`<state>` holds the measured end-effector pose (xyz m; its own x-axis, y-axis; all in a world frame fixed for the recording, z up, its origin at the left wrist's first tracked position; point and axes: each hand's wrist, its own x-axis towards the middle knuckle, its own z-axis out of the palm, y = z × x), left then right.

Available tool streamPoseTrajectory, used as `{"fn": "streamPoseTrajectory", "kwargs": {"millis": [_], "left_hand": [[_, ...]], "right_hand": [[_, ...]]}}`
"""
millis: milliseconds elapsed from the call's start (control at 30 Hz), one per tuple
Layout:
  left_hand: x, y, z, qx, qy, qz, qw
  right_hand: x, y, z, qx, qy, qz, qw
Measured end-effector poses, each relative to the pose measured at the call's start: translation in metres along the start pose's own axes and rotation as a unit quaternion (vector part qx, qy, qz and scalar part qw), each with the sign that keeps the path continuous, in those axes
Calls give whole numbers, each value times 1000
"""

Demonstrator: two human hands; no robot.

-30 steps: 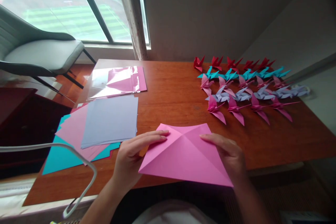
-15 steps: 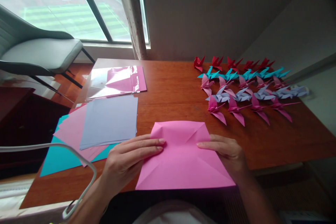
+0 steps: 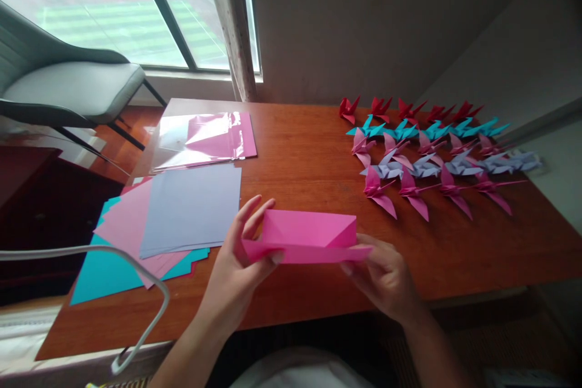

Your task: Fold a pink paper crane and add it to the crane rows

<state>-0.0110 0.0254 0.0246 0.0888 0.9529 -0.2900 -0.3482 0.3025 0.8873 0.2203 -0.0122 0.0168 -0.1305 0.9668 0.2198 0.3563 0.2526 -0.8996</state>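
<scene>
A creased sheet of pink origami paper (image 3: 309, 230) is held between my hands above the front part of the table, its near side tipped up edge-on to me. My left hand (image 3: 245, 248) grips the left end, thumb on the near face and two fingers raised behind. On the right end, my right hand (image 3: 379, 267) pinches the paper with the thumb below it; some of its fingertips are hidden. To the left lies a stack of lavender paper (image 3: 193, 209), partly over pink sheets (image 3: 125, 215) and turquoise sheets (image 3: 102, 282).
Folded paper cranes stand in rows at the right: red (image 3: 379, 109), turquoise (image 3: 404, 129), light pink (image 3: 364, 147), lavender (image 3: 425, 165) and deep pink (image 3: 413, 194). A clear plastic packet (image 3: 195, 139) lies at the table's back left. A white cable (image 3: 136, 264) arches over the left front corner.
The pink sheet, spread fairly flat before, has been tilted up and bent, so it looks narrower. Both hands have turned, bringing the thumbs to its near side.
</scene>
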Motion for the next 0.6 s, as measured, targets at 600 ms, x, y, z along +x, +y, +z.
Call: {"fn": "streamPoseTrajectory", "kwargs": {"millis": [600], "left_hand": [[9,-19,-8,63,26,18,997]], "right_hand": [[18,13,29,249,211,261,908]]}}
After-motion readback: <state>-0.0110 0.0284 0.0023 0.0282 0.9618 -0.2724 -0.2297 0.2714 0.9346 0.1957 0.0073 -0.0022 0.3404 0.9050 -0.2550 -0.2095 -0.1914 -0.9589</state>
